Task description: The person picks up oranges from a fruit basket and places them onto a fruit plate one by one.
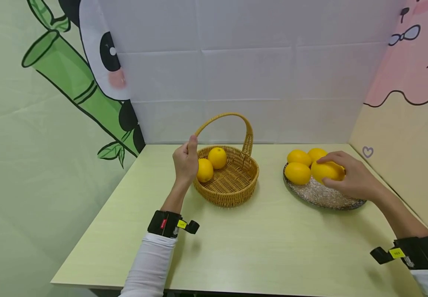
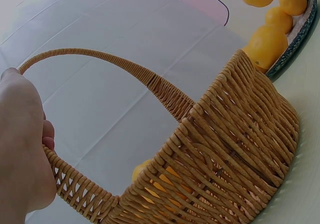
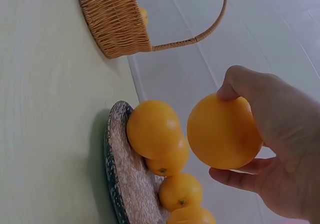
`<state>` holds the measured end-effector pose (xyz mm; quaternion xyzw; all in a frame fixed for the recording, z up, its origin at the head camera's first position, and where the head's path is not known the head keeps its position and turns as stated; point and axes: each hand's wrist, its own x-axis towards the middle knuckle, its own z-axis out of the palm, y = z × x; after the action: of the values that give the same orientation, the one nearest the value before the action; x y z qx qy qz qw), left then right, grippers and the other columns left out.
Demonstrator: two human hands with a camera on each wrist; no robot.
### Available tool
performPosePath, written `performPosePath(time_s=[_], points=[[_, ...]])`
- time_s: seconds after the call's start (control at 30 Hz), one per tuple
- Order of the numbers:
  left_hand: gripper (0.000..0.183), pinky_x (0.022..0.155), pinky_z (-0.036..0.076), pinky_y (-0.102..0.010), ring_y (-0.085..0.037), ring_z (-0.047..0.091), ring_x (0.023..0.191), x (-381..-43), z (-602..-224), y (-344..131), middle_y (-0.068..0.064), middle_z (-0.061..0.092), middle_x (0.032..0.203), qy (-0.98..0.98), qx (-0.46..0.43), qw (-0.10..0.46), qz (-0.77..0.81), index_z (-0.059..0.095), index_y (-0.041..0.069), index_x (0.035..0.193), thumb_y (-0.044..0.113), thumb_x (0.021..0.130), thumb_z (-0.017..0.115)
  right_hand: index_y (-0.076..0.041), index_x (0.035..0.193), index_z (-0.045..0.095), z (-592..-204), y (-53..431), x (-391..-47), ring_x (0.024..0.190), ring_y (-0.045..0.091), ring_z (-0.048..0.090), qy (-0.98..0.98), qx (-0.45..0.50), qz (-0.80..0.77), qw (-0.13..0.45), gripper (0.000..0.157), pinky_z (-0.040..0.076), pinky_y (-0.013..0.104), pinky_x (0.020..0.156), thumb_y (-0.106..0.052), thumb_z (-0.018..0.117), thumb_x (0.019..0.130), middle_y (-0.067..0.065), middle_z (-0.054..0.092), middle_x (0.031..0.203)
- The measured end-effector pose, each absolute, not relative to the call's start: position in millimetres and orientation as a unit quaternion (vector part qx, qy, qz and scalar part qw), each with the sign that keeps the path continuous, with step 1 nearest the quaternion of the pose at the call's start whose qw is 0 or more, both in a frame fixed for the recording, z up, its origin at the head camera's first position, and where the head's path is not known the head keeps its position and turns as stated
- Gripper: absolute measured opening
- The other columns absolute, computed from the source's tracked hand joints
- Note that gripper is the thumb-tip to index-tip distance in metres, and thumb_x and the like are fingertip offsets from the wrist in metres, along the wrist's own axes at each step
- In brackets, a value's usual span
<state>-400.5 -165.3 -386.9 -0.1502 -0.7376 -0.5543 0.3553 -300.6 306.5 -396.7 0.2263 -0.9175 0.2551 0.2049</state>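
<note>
My left hand [image 1: 185, 163] grips the left side of the arched handle [image 2: 90, 52] of a woven wicker basket [image 1: 229, 199]. Two oranges sit inside it toward the left, one at the back [image 1: 217, 158] and another nearer the rim [image 1: 205, 170]. Over on the right, my right hand [image 1: 356, 176] holds an orange [image 3: 224, 131] between thumb and fingers, raised above a speckled plate [image 1: 319, 194]. Several more oranges [image 1: 297, 173] are grouped on the plate's back left part, partly hidden behind one another in the right wrist view.
Both basket and plate stand on a pale table [image 1: 236, 251], with a gap of tabletop between them. A light panel wall [image 1: 247, 78] closes off the back. Printed side walls flank it, with green bamboo [image 1: 76, 82] on the left and a pink figure on the right.
</note>
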Motion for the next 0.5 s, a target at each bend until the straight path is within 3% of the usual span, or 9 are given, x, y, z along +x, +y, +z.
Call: performPosePath(time_s=[0.23, 0.5], points=[[0.064, 0.04, 0.014, -0.022, -0.013, 0.02, 0.042, -400.1, -386.1, -165.4, 0.001, 0.025, 0.051, -0.737, -0.152, 0.357, -0.553, 0.031, 0.017, 0.057, 0.054, 0.106, 0.046, -0.013, 0.123, 0.071, -408.2, 313.3, -299.8, 0.101, 0.031, 0.056, -0.927, 0.216, 0.229, 0.203, 0.048, 0.049, 0.046, 0.073, -0.009, 0.085, 0.077, 0.013, 0.054, 0.132], [0.063, 0.041, 0.014, -0.023, -0.014, 0.021, 0.043, -400.1, -386.8, -165.3, 0.002, 0.025, 0.052, -0.737, -0.149, 0.358, -0.553, 0.031, 0.016, 0.058, 0.053, 0.107, 0.046, -0.01, 0.12, 0.072, -416.8, 317.9, -297.0, 0.105, 0.033, 0.056, -0.931, 0.229, 0.207, 0.192, 0.047, 0.05, 0.049, 0.076, -0.007, 0.086, 0.075, 0.015, 0.054, 0.132]])
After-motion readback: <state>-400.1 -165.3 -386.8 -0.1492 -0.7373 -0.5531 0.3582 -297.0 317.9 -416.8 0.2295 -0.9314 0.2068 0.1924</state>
